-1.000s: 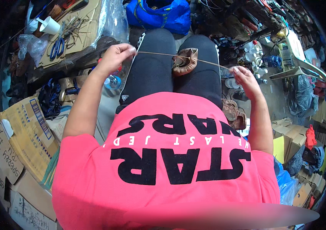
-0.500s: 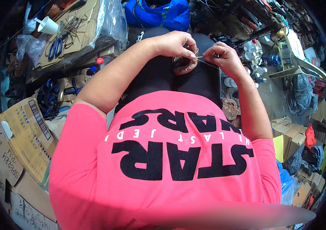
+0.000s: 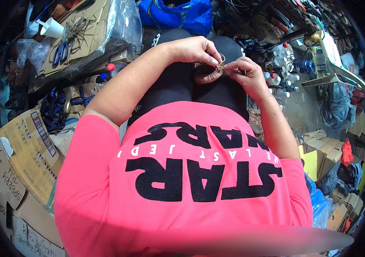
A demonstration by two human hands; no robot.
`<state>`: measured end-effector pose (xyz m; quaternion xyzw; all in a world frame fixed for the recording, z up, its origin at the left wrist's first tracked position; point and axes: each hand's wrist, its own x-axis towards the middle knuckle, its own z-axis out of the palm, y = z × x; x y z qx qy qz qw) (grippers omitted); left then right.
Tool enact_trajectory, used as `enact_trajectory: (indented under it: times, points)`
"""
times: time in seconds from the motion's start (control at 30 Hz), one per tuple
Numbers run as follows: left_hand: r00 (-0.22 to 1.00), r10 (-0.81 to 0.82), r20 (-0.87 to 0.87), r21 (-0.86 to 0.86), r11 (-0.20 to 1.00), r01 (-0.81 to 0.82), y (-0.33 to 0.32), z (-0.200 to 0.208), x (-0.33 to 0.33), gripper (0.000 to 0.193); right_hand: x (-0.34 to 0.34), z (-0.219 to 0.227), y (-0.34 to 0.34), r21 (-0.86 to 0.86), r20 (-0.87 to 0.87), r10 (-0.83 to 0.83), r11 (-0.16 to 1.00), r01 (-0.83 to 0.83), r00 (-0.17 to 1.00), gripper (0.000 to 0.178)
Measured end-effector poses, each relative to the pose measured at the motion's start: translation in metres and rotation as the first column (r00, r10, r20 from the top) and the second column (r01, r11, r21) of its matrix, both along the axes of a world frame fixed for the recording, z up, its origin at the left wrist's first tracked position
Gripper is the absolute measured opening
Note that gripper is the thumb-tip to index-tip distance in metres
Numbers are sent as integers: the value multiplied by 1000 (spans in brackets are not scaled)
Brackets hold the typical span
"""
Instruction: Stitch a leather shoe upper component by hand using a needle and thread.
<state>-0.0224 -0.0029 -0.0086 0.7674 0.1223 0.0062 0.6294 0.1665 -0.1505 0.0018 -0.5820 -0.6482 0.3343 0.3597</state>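
A brown leather shoe point(image 3: 208, 77) with a puckered, moccasin-like seam rests on my lap between my thighs; part of it is hidden under my fingers. My left hand point(image 3: 196, 49) is closed on its upper edge, thumb and fingertips pressed together. Close against the shoe's right side, my right hand point(image 3: 246, 74) pinches a thin light cord point(image 3: 221, 67) where it meets the leather. A loop of this cord stands up between the two hands. Whether a needle is in my right fingers is too small to tell.
Left, a cardboard-topped bench point(image 3: 77, 47) holds blue-handled scissors point(image 3: 61, 52) and a white cup point(image 3: 52, 28). A blue bag point(image 3: 176, 18) lies ahead. Several bottles point(image 3: 280, 62) stand right of my knee. Cardboard boxes point(image 3: 28, 150) are stacked at left; a metal-edged stand point(image 3: 334, 77) is at right.
My right hand has come down and left, right up to the shoe; the straight stretch of cord between hand and leather has shortened. My left hand stays nearly in place on the shoe.
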Motion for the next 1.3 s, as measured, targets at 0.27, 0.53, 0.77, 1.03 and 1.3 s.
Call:
enact_trajectory:
  times: [0.27,0.53,0.77,1.03,1.3]
  points:
    - [995,-76,-63,136,987,84,-1,6,4,27,-7,22,-6,-22,274,4,1000,2,962,16]
    - [978,-153,-144,247,951,186,-2,9,9,30,-12,51,7,-68,674,225,968,-243,704,18]
    - [988,-64,-137,291,951,102,-3,10,17,25,-17,33,21,-83,664,225,970,-228,713,12]
    - [999,-10,-37,349,937,22,2,3,11,24,-5,22,15,-136,382,114,988,-67,917,17]
    - [933,335,128,580,738,-345,-35,13,-31,30,8,21,9,-557,-259,-171,831,-3,951,37]
